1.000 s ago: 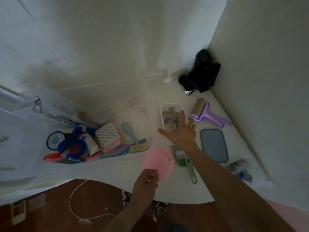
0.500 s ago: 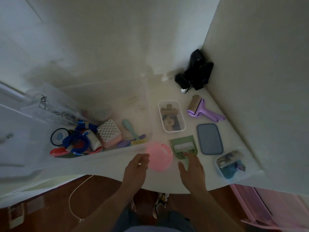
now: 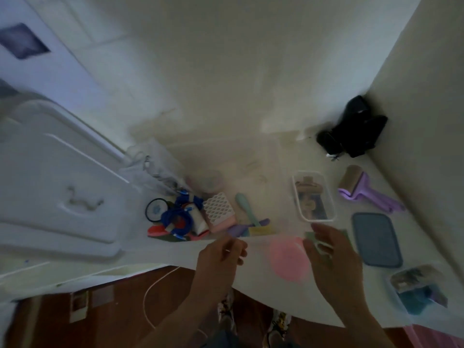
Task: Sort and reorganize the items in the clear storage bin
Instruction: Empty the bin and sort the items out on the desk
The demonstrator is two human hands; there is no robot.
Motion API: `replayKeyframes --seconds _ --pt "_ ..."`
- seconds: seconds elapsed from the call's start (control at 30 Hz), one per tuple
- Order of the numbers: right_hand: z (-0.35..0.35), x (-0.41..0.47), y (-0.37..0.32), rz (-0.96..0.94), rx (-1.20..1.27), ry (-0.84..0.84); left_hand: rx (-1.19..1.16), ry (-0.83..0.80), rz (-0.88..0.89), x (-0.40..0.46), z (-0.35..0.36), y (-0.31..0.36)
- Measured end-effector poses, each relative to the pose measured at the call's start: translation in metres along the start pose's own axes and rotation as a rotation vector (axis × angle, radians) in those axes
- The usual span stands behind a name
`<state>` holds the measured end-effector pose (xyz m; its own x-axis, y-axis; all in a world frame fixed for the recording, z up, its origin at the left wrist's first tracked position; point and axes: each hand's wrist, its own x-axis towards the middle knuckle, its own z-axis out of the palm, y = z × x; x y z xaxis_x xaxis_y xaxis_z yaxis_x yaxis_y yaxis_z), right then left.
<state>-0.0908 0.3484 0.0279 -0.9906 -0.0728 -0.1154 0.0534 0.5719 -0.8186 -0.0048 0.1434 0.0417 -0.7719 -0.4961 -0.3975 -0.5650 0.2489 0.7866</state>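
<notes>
- Clear storage bin (image 3: pixel 253 156), frame centre on the white worktop (image 3: pixel 281 305): one end is packed with a blue cord (image 3: pixel 177 218), a lattice sponge (image 3: pixel 218 209) and a teal-handled brush (image 3: pixel 244 205), not yet sorted.
- Sorted-out pieces lie right of it, spread singly for review: small clear tub (image 3: pixel 313 195), purple lint roller (image 3: pixel 361 193), blue lid (image 3: pixel 375 239), pink disc (image 3: pixel 288 258).
- Your right hand (image 3: pixel 334 259), lower right, grasps a green comb-like tool, apparently lifting it.
- Your left hand (image 3: pixel 218 257), lower centre, is loosely curled; its contents are unclear.
</notes>
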Motion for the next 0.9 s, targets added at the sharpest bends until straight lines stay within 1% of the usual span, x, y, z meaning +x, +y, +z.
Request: replayKeyframes --seconds 0.07,0.13,0.2,0.27,0.37,0.43,0.57,0.67,0.73,0.83,0.9 --pt "0.009 0.006 -0.033 -0.097 0.006 0.015 0.110 0.129 0.067 0.009 -0.036 -0.004" --pt "0.025 0.014 -0.060 -0.175 0.015 -0.024 0.227 0.271 0.114 0.022 -0.070 -0.015" --pt "0.053 0.024 -0.080 -0.224 0.017 -0.104 0.290 0.361 0.112 0.037 -0.100 -0.030" --pt "0.086 0.034 -0.097 -0.225 0.001 -0.207 0.299 0.423 0.091 0.050 -0.124 -0.042" --pt "0.143 0.054 -0.119 -0.228 -0.087 -0.417 0.194 0.448 0.054 0.068 -0.154 -0.052" --pt "0.180 0.076 -0.126 -0.255 -0.180 -0.490 0.157 0.444 0.038 0.079 -0.168 -0.053" --pt "0.233 0.127 -0.129 -0.084 -0.320 -0.504 0.169 0.399 0.115 0.097 -0.179 -0.052" --pt "0.266 0.148 -0.131 -0.162 -0.444 -0.579 0.120 0.387 0.100 0.108 -0.182 -0.055" --pt "0.287 0.153 -0.129 -0.212 -0.553 -0.618 0.092 0.413 0.085 0.117 -0.184 -0.054" --pt "0.303 0.156 -0.112 -0.267 -0.732 -0.578 0.098 0.492 0.111 0.130 -0.189 -0.050" --pt "0.302 0.157 -0.100 -0.303 -0.764 -0.533 0.067 0.513 0.103 0.135 -0.191 -0.046"
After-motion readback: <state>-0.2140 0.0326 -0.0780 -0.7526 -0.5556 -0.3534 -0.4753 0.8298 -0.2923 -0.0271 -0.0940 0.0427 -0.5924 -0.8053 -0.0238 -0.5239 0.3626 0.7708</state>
